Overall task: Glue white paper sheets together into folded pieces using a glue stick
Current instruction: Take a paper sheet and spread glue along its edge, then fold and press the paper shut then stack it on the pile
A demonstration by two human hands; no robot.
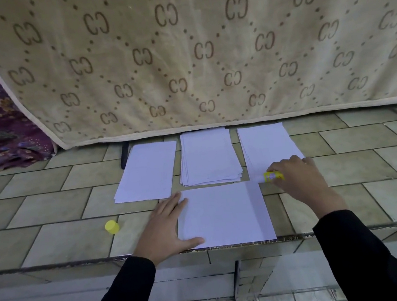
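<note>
Left hand (166,225), fingers spread flat, presses the left edge of a single white sheet (224,214) lying at the near edge of a tiled ledge (54,241). The right hand (294,176) pinches an uncapped glue stick (272,176) just beyond the sheet's far right corner, over the near corner of the right paper pile (266,145). The left pile (146,172) and the fanned middle stack (208,159) lie toward the ledge's far edge. Paper this thin looks light, limp and easily creased, so it is best pinned flat and lifted by a corner. The only container is the stick's own tube, with a pale tip showing at its open end. Its yellow cap (112,226) rests well apart on the tiles to the left.
</note>
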